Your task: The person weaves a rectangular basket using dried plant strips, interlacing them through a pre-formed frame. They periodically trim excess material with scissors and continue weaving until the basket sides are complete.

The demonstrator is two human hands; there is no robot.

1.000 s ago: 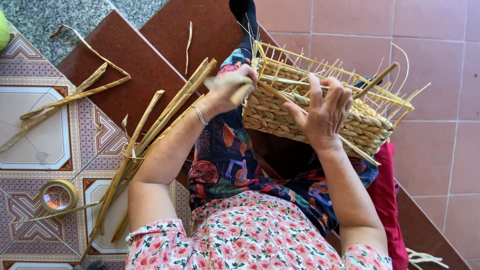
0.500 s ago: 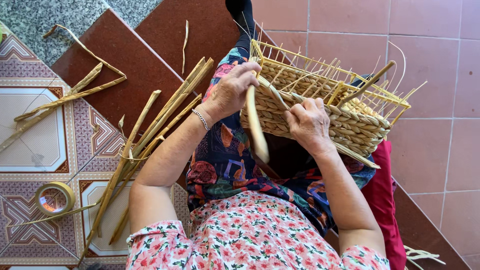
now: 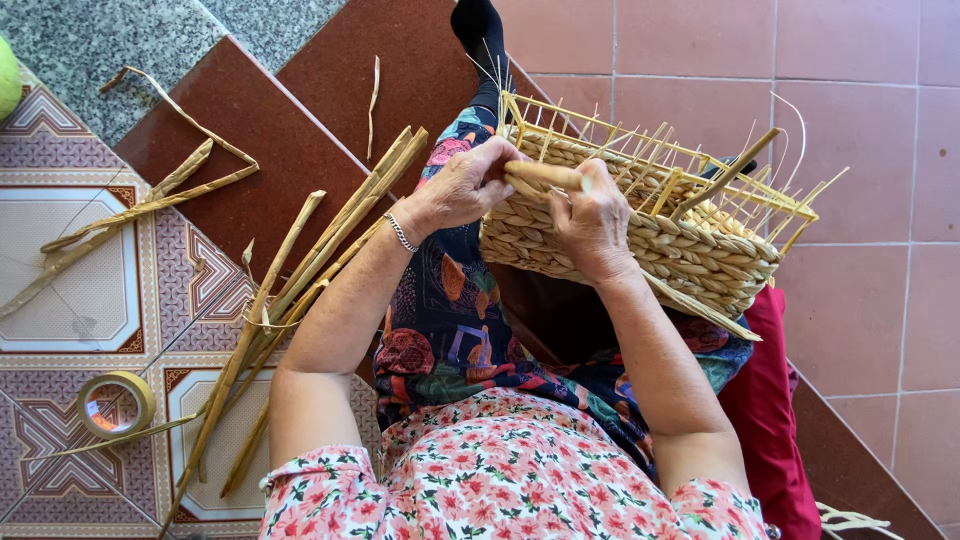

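Both hands are closed on one thick straw strand (image 3: 545, 176) at the near rim of the woven basket (image 3: 640, 240) on the lap. Left hand (image 3: 462, 185) and right hand (image 3: 590, 218) are side by side; the strand is laid across, left to right.

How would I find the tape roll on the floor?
Start at the patterned tiles left of the person's left arm. Past the bundle of long straw stalks, near the bottom, lies the tape roll. It is the only round ring; everything nearby is long and thin.
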